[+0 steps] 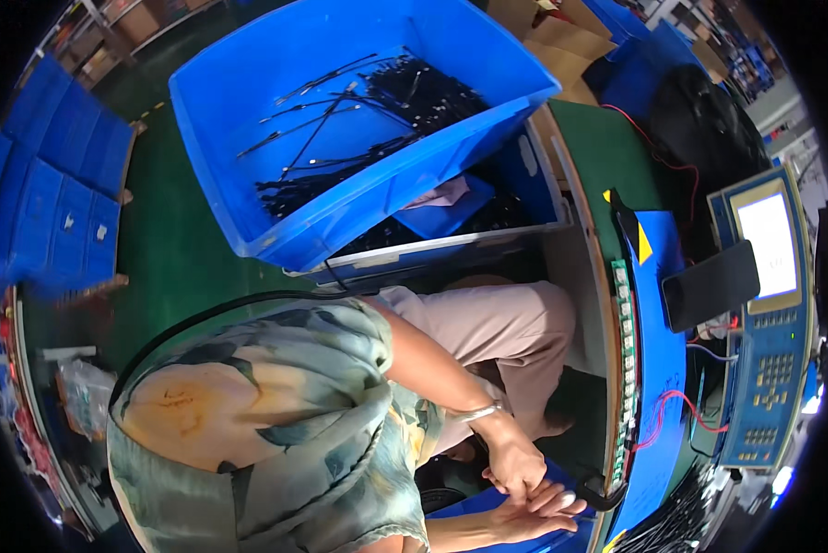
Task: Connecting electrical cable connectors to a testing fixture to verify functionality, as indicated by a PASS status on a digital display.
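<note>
My two hands meet low in the picture, beside the edge of the workbench. My left hand, with a thin bracelet on its wrist, is curled down over the fingers of my right hand. A short black cable bends up from my right fingertips toward the bench edge, and my right hand pinches its end. Whether my left hand grips anything is hidden. My patterned shirt and beige trousers fill the space to the left of and above the hands.
A long green strip fixture lies on a blue mat on the bench. A blue tester with screen and keypad and a black flat panel stand at the right. A large blue bin holds black cables. Blue crates are stacked at the left.
</note>
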Motion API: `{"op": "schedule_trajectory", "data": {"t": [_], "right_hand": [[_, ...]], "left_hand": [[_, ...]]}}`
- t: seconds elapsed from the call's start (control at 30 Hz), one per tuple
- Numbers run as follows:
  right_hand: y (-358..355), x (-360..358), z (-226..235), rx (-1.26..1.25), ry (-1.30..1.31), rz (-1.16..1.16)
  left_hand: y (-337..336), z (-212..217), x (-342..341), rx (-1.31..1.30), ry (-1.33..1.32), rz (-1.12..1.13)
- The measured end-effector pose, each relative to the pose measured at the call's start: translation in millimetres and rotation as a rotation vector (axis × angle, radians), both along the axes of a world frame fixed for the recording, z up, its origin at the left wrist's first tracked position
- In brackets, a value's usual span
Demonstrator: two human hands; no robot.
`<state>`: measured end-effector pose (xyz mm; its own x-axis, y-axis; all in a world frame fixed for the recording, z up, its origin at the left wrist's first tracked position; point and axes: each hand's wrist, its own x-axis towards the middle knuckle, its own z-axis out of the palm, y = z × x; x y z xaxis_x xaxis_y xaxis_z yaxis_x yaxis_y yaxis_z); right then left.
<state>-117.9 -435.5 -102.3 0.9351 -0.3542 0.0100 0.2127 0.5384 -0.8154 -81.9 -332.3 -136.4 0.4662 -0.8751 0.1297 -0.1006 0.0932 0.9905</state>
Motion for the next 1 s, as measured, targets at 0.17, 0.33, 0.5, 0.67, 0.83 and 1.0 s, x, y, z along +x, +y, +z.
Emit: {"op": "schedule_trajectory", "data": {"t": [0.17,0.33,0.5,0.67,0.83,1.0], "right_hand": [[-24.3,-18.5,-15.8,0.027,0.006,0.121],[-38.7,-18.1,-17.4,0.087,-0.071,0.365],[-28.3,-17.0,-6.8,-0.020,0.472,-0.209],[-45.7,-24.5,-13.6,-0.054,-0.010,0.474],[-31.0,-31.5,-8.6,-0.048,0.078,0.373],[-7.1,-42.3,1.8,-0.141,0.130,0.249]], "left_hand": [[-20.9,11.1,31.7,0.405,-0.507,-0.627],[7.0,41.1,32.2,0.690,-0.444,-0.626],[218.4,95.3,58.3,0.897,-0.314,-0.619],[399.5,84.2,55.1,0.925,0.014,0.493],[463.3,11.1,76.1,0.888,-0.306,0.951],[476.3,-51.9,107.1,1.264,-0.602,1.074]]}}
